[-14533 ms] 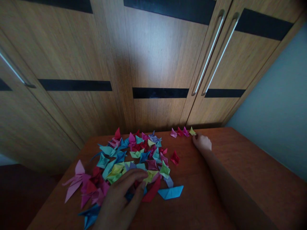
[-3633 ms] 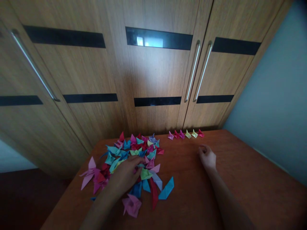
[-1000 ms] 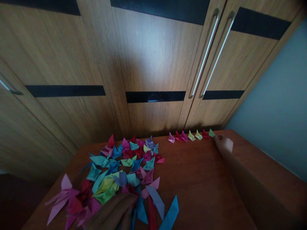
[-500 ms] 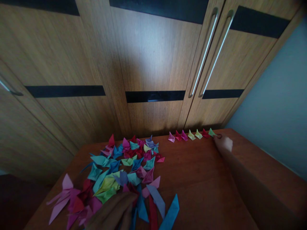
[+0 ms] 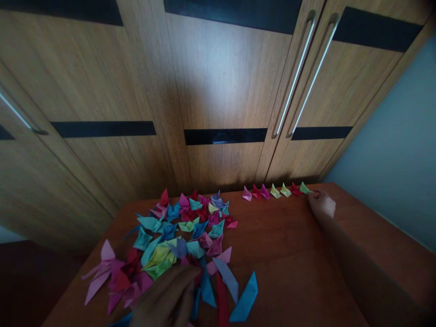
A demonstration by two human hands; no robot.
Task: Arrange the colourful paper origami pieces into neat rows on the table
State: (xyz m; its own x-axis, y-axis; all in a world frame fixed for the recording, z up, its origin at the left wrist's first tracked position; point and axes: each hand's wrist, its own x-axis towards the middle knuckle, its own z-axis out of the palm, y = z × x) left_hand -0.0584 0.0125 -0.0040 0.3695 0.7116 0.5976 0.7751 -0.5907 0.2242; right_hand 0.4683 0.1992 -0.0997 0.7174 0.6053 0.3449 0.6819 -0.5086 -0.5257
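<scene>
At the far right of the table, my right hand (image 5: 323, 204) pinches the near edge of a light green origami boat (image 5: 304, 188). That boat stands at the right end of a row of small folded-paper boats, among them a red one (image 5: 295, 189), a pale yellow one (image 5: 285, 190) and a pink one (image 5: 247, 194). My left hand (image 5: 163, 297) is low over a heap of coloured origami pieces, its fingers curled together. Beside its fingertips lies dark red paper (image 5: 195, 263); whatever the fingers hold is hidden. A yellow-green piece (image 5: 161, 256) lies just beyond this hand.
Folded strips, one blue (image 5: 244, 297) and one lavender (image 5: 227, 278), lie right of my left hand. Pink pieces (image 5: 102, 268) sit near the table's left edge. Wooden cabinet doors (image 5: 221, 91) rise behind the brown table (image 5: 279, 259); a pale wall (image 5: 391, 150) stands at right.
The whole view has shifted slightly, so things appear a little further right. My right hand stays at the green boat and my left hand stays over the heap.
</scene>
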